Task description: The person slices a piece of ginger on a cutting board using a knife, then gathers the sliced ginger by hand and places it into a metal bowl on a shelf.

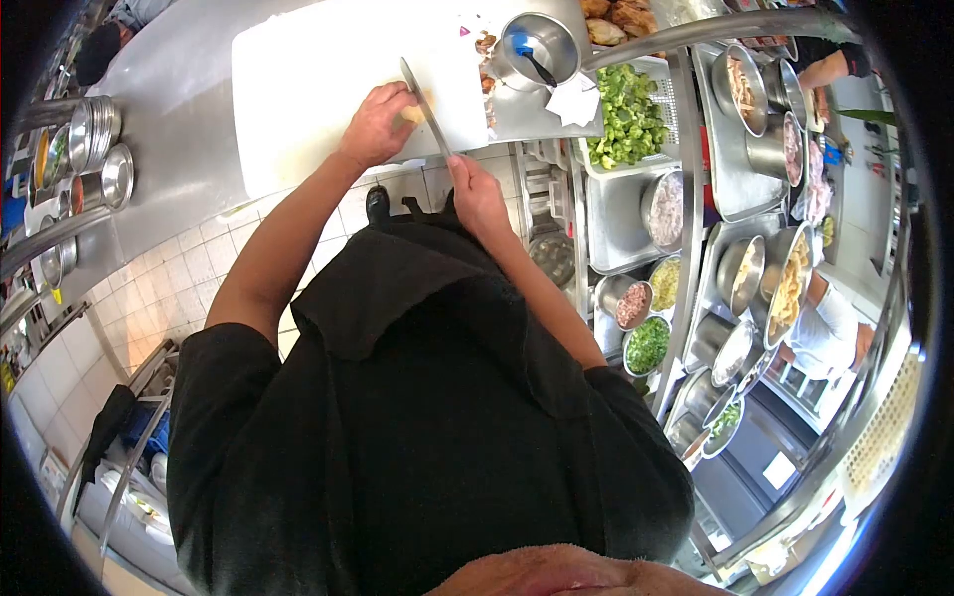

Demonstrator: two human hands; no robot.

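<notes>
A white cutting board (308,79) lies on the steel counter in front of me. My left hand (376,124) presses down on a small pale yellow piece of food (411,114) near the board's right edge. My right hand (475,194) grips the handle of a large knife (424,99). Its blade runs up across the board and rests right beside the fingers of my left hand, against the food. Small cut pieces (486,79) lie along the board's right side.
A steel pot (542,45) with a blue-handled utensil stands right of the board. A tray of green broccoli (626,114) and several steel bowls of ingredients (646,343) fill the racks at right. Stacked steel bowls (94,149) sit at left. Another person (830,333) works at far right.
</notes>
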